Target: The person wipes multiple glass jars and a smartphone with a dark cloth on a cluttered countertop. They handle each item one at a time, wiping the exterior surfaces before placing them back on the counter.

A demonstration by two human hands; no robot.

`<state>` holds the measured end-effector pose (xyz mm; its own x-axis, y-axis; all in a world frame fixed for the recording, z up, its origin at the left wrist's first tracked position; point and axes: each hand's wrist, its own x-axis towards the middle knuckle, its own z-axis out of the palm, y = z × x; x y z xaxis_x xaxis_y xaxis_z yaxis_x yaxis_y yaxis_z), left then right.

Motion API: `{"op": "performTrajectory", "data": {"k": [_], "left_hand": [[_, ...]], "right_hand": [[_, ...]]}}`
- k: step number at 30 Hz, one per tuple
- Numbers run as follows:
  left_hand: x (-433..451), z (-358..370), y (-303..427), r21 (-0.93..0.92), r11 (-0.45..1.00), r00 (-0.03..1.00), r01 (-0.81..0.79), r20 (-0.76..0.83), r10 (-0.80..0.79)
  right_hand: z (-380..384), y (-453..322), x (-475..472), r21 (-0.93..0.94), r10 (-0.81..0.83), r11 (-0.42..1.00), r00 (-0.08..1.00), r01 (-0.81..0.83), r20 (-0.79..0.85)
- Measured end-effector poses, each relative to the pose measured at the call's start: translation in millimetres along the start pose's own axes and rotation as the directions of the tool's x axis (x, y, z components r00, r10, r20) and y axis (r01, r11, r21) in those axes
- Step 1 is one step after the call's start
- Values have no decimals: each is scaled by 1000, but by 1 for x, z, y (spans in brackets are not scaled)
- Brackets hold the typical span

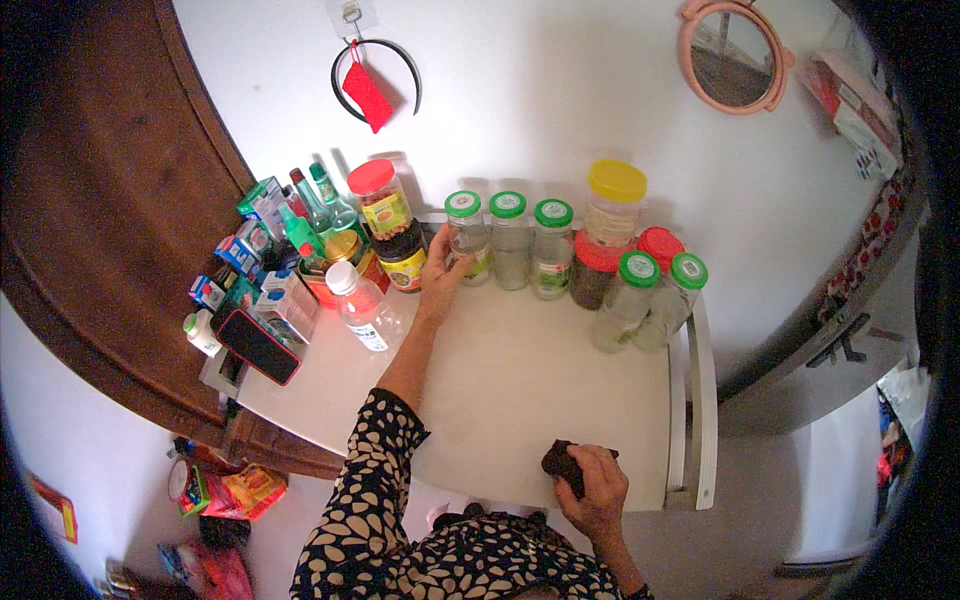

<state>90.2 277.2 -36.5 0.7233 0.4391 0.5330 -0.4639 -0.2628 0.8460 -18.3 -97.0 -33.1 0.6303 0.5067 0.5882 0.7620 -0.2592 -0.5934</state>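
Observation:
My left hand (444,271) has its fingers and thumb around a green-lidded glass jar (471,238) at the back of the white tabletop (510,375). Right of that jar stand two more glass jars with green lids, one (511,244) plain and one (553,251) bearing a label. Near the front edge, my right hand (596,487) grips a crumpled dark brown cloth (564,466) on the tabletop. A clear plastic bottle with a white cap (367,311) stands left of my left forearm.
Stacked jars (386,217), glass bottles (330,199) and medicine boxes (285,304) crowd the left. A smartphone (259,346) lies at the left edge. At the back right are a yellow-lidded jar (613,206), red-lidded jars (592,274) and two green-lidded jars (628,307). A white rail (701,405) borders the right side.

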Motion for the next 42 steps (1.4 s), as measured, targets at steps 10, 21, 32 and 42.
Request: {"op": "performTrajectory", "data": {"k": [10, 21, 32, 42], "left_hand": [[-10, 10, 0, 22, 1000, 979, -14, -204, 18], [-115, -10, 132, 825, 556, 684, 99, -463, 564], [-101, -66, 101, 368, 906, 883, 211, -469, -16], [-172, -6, 166, 634, 771, 969, -65, -144, 200]], "right_hand": [[4, 0, 0, 0, -49, 999, 999, 49, -12], [6, 5, -3, -29, -64, 998, 998, 64, 10], [5, -2, -4, -26, -44, 999, 998, 46, 52], [-9, -50, 24, 412, 107, 911, 970, -7, -220]]}}
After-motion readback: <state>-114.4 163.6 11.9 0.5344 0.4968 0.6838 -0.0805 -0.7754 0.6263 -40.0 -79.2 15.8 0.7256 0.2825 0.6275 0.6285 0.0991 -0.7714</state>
